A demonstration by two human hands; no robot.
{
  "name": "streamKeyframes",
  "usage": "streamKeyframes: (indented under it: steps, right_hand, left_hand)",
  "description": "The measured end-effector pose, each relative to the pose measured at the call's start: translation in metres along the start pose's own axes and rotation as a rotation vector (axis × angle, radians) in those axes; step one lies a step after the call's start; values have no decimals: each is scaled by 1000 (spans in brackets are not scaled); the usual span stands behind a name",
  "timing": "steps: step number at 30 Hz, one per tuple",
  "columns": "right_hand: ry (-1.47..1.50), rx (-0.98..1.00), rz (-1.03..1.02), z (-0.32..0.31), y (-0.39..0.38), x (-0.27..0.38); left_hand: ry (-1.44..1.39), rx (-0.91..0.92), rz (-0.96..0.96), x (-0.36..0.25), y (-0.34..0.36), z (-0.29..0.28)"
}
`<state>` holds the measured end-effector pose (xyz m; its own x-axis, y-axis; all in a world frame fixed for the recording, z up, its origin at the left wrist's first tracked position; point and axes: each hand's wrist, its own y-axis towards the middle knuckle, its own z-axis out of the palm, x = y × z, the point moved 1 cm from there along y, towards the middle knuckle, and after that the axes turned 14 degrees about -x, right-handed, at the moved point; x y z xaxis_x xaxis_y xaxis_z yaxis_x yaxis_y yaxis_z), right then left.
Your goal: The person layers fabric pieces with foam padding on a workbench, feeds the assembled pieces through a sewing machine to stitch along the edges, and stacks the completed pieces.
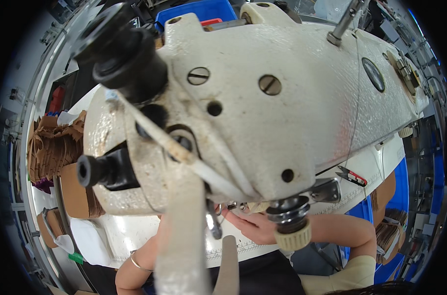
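Note:
A white sewing machine head [243, 132] fills the middle of the view and covers much of the work area. Below its left end, my left hand [159, 237] is mostly hidden by a pale upright lever [179, 231]; its fingers do not show. My right hand [253, 226] reaches in from the right under the machine head, beside a tension dial [292, 238]. Its visible fingers stretch left toward the metal presser parts [213, 223], their tips partly covered. Whatever lies beneath the fingers cannot be made out.
Thread snips [352, 176] with red and black handles lie on the white table [326, 201] at right. Stacked brown pieces [56, 147] and tan panels [78, 191] stand left, near white material [89, 241]. Blue bins [400, 187] hold brown pieces at right; another blue bin [218, 10] sits behind.

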<state>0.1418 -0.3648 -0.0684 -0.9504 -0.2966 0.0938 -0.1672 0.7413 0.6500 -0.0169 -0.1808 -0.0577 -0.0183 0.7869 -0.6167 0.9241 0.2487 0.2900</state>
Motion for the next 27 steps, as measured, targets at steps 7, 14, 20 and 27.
streamKeyframes:
  steps: [7, 14, 20, 27]
  right_hand:
    - [110, 7, 63, 5, -4, 6]
    - [129, 5, 157, -11, 7, 5]
    - [147, -7, 161, -11, 9, 2]
    - [95, -31, 158, -18, 20, -4]
  left_hand:
    - [198, 8, 214, -23, 8, -14]
    - [324, 1, 303, -30, 11, -10]
    - [245, 13, 212, -22, 6, -5]
    - [209, 42, 137, -13, -2, -3]
